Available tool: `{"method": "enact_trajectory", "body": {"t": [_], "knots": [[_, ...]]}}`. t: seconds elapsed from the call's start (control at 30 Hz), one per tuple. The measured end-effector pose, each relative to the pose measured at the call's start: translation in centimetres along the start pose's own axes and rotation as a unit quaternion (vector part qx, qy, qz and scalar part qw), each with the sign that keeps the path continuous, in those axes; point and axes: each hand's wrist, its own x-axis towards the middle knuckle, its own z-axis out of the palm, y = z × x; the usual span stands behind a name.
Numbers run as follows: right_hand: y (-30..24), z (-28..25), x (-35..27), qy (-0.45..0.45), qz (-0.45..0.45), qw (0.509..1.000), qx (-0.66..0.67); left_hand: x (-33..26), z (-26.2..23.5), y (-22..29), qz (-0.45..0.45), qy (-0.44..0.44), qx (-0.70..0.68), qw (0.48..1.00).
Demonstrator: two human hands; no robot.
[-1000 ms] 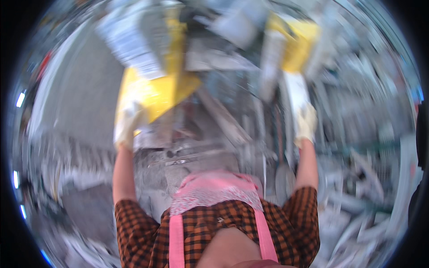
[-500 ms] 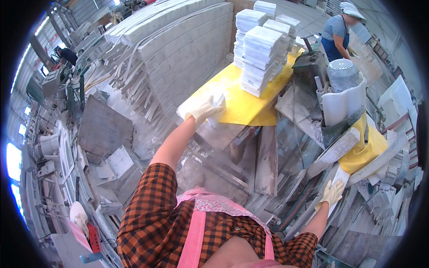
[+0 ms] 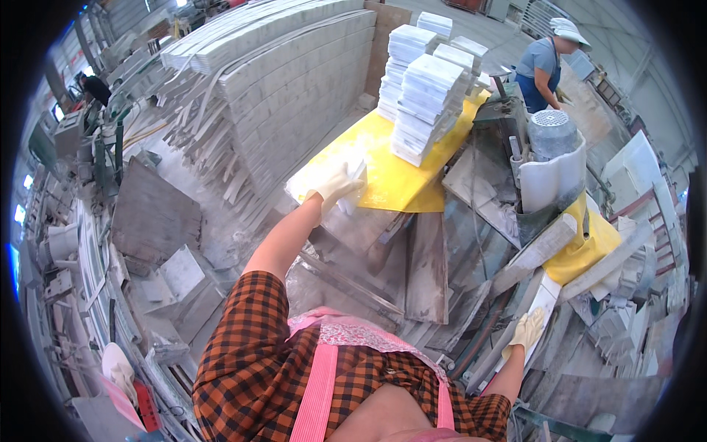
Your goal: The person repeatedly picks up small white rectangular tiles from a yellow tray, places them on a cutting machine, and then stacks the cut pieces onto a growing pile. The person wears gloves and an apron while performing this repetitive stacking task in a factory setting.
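Note:
My left hand (image 3: 336,187), in a cream glove, is at the near left corner of a bench covered with a yellow sheet (image 3: 383,180). Its fingers are closed round a white stone tile (image 3: 361,175), held on edge; the glove hides part of it. At the lower right, my right hand (image 3: 526,331), gloved too, lies with stretched fingers on a narrow white stone strip (image 3: 546,291). That strip runs between rails toward a yellow flap (image 3: 582,247) hanging below a machine. Farther back on the yellow sheet stand several stacks of white tiles (image 3: 427,103).
A tall pile of long stone strips (image 3: 294,81) stands left of the bench. Beyond the machine's motor (image 3: 552,132) a co-worker (image 3: 541,70) bends over a surface. A wide board (image 3: 155,214) leans on the left, and a worn plank (image 3: 427,269) slopes below the bench.
My view has shifted slightly, moving the scene leftward. My right hand has drawn back a little along the strip, baring more of it. My left hand keeps its grip on the tile.

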Motion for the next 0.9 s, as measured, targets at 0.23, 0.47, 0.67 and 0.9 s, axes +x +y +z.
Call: {"method": "enact_trajectory", "body": {"t": [0.23,0.47,0.67,0.9], "knots": [[1.8,-0.6,-0.9,-0.074,-0.055,0.989,0.113,3.5,2.0,-2.5,-0.033,0.02,0.048,0.998],[6.6,-5.8,-20.6,0.085,-0.058,0.924,0.369,4.9,0.4,-3.7,0.1,-0.122,-0.164,0.974],[2.8,-9.2,-24.4,-0.029,-0.027,0.997,0.073,3.4,-0.1,-2.1,0.068,-0.096,-0.086,0.989],[3.8,-9.0,-19.9,-0.033,-0.104,0.989,0.095,2.1,0.0,-0.8,0.029,-0.096,-0.064,0.993]]}}
